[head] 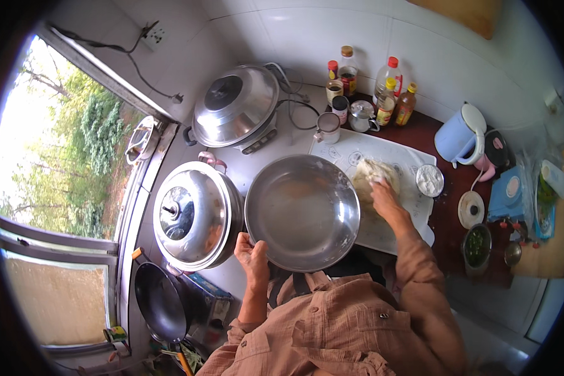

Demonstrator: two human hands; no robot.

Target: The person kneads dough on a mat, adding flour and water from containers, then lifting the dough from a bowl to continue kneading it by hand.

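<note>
A wide stainless steel basin is tipped towards me in front of my body, with white residue on its right inner wall. My left hand grips its rim at the lower left. On the right, a lump of pale dough lies on a white printed board. My right hand is on top of the dough with its fingers pressed into it; the fingertips are partly hidden and blurred. A bowl of white flour stands at the board's right edge, and a cup at its upper left corner.
A lidded steel pot stands left of the basin. Behind it, a domed lid covers a pan on a cooker. Several sauce bottles line the wall. A blue kettle and a bowl of chopped greens are rightward; a black wok leans lower left.
</note>
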